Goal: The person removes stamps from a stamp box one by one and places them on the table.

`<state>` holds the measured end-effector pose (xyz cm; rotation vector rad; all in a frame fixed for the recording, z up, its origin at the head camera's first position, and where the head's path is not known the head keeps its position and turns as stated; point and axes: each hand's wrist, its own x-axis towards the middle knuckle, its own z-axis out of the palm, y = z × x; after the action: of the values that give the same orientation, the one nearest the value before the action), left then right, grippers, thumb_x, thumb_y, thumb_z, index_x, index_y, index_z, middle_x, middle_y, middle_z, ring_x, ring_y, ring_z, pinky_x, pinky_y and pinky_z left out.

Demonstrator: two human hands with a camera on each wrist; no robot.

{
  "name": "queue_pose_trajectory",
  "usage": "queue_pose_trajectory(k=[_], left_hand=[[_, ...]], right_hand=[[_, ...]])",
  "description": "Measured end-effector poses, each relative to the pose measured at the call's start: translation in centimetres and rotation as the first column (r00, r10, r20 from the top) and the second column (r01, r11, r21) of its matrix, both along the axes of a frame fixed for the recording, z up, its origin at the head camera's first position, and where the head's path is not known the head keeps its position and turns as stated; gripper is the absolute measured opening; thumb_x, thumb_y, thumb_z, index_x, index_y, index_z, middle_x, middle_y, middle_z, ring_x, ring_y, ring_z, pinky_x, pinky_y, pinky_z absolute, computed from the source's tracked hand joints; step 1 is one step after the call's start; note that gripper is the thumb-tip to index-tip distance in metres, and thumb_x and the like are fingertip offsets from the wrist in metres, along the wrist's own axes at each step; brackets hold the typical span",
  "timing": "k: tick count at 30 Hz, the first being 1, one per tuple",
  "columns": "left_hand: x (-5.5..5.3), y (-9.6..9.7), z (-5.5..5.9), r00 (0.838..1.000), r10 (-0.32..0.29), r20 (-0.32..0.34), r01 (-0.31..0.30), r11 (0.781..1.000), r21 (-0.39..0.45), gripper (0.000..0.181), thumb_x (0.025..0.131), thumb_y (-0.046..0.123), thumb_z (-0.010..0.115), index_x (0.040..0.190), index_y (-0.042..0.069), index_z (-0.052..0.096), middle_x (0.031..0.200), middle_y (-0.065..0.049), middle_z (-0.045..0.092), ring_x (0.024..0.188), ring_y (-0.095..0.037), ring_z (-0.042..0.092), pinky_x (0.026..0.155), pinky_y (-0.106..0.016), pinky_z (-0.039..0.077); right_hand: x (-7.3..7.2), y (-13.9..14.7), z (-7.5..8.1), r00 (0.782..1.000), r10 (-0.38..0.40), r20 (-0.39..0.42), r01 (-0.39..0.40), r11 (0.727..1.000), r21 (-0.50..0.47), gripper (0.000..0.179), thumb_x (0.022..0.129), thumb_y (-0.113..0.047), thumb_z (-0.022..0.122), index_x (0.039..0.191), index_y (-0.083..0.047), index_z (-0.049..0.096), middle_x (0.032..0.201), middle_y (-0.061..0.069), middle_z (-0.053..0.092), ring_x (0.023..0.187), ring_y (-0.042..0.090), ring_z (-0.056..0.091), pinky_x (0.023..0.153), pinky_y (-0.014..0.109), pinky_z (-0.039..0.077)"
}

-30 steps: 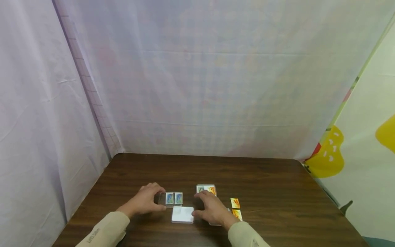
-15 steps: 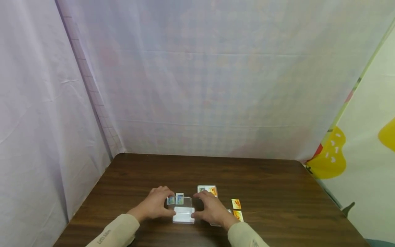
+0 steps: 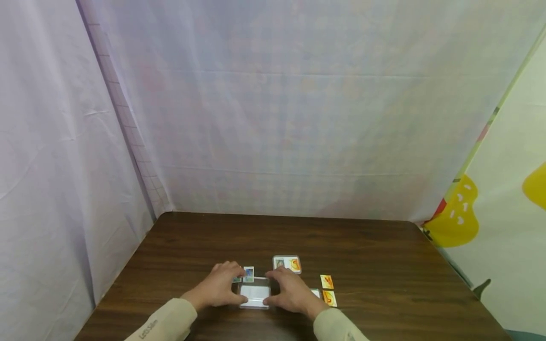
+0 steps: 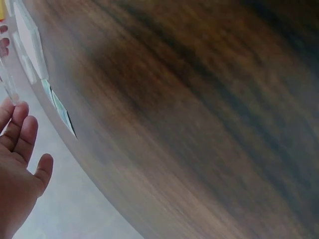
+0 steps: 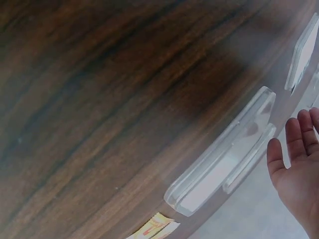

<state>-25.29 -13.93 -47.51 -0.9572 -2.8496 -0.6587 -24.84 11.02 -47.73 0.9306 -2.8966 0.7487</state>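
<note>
Between my left hand (image 3: 219, 285) and my right hand (image 3: 292, 291), a clear plastic lid (image 3: 257, 281) is held by its sides, fingers at the back and thumbs at the front. It overlaps a flat case with a white insert (image 3: 255, 292) in the head view. Fingertips of the left hand meet the lid (image 4: 7, 82) in the left wrist view; the right hand (image 5: 299, 164) reaches it in its own wrist view. Two blue picture stamps (image 3: 249, 274) lie behind the left fingers, one mostly hidden.
Further back lies a clear case with a grey and an orange stamp (image 3: 286, 264). Two orange-yellow stamps (image 3: 326, 282) lie at right, beside another clear case (image 5: 224, 154) mostly hidden by the right hand in the head view. White curtains surround the brown table (image 3: 362, 255).
My left hand has moved right with the clear lid, off the blue stamps and over the white-insert case. The right hand now holds the lid's other side.
</note>
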Motion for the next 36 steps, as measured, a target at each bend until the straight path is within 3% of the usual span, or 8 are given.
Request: queue_pose_trajectory(k=[6,14,21,36], left_hand=[[0.16,0.11,-0.21,1.0,-0.002,0.005,0.002,1.0,-0.015,0.059,0.069,0.046,0.082,0.113,0.009,0.068,0.102,0.003,0.059,0.093,-0.013,0.05,0.086,-0.041,0.04],[0.35,0.11,-0.43,1.0,-0.008,0.025,0.009,0.999,-0.05,0.056,0.07,0.048,0.082,0.11,0.012,0.068,0.105,0.003,0.061,0.095,-0.013,0.051,0.089,-0.042,0.04],[0.46,0.34,-0.53,1.0,-0.016,0.022,0.017,0.996,-0.083,0.054,0.071,0.047,0.082,0.109,0.012,0.069,0.109,-0.001,0.065,0.103,-0.02,0.054,0.092,-0.046,0.04],[0.47,0.55,-0.86,0.999,-0.004,0.034,0.008,0.995,-0.096,0.053,0.07,0.047,0.083,0.109,0.013,0.07,0.111,-0.001,0.065,0.107,-0.021,0.054,0.09,-0.045,0.04]], right_hand=[[0.13,-0.1,-0.21,1.0,0.018,-0.009,-0.018,1.0,0.016,0.061,0.073,-0.04,0.085,0.12,-0.007,0.067,0.11,0.005,0.062,0.103,0.024,0.061,0.093,0.042,0.049],[0.39,-0.3,-0.52,0.998,0.022,-0.052,-0.021,0.999,0.037,0.058,0.072,-0.039,0.086,0.117,-0.007,0.068,0.113,0.009,0.065,0.107,0.029,0.06,0.092,0.048,0.048],[0.71,-0.46,-0.75,0.999,-0.01,-0.036,0.012,0.999,0.052,0.058,0.072,-0.041,0.085,0.117,-0.009,0.068,0.117,0.01,0.065,0.114,0.032,0.058,0.091,0.052,0.045],[0.84,-0.47,-0.99,0.998,-0.025,-0.059,0.032,0.993,0.111,0.059,0.071,-0.045,0.084,0.117,-0.012,0.069,0.119,0.009,0.066,0.115,0.03,0.058,0.088,0.044,0.043]])
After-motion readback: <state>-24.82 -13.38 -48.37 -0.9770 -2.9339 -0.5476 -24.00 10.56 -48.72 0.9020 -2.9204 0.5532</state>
